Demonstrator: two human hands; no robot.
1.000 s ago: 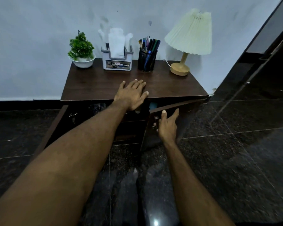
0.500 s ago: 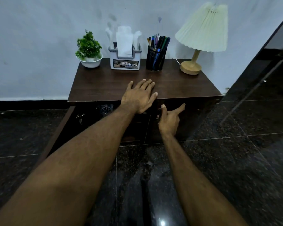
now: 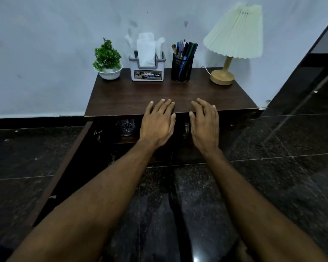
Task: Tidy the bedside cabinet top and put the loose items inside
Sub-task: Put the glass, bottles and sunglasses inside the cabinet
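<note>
The cabinet top point(image 3: 170, 95) is seen in the middle of the frame, its back edge set against the pale wall and its front edge running just above the centre. Both hands are laid over that front edge and hold nothing. The left hand point(image 3: 157, 123) is flat, with its fingers straight and close together on the wood. The right hand point(image 3: 204, 123) lies just beside it toward the right of the frame, its fingers slightly bent and a little spread. Along the back edge four things are lined up from left to right: a small plant point(image 3: 107, 59) in a white bowl, a tissue holder point(image 3: 147, 67), a mesh pen cup point(image 3: 182, 67) and a lamp point(image 3: 233, 35) with a pleated shade. A broad band of bare wood is left between this row and the fingertips. Below the top, the left door point(image 3: 64, 167) is swung wide toward the lower left of the frame, so that its long edge reaches out over the floor. Inside the open compartment a glassy object point(image 3: 128, 127) can be made out on a shelf (what it is cannot be told in the dark). A metal handle point(image 3: 186, 129) is seen in the gap between the two hands, on the right door, which appears closed. Dark glossy floor tiles point(image 3: 272, 176) are spread to the right of the cabinet and below it.
</note>
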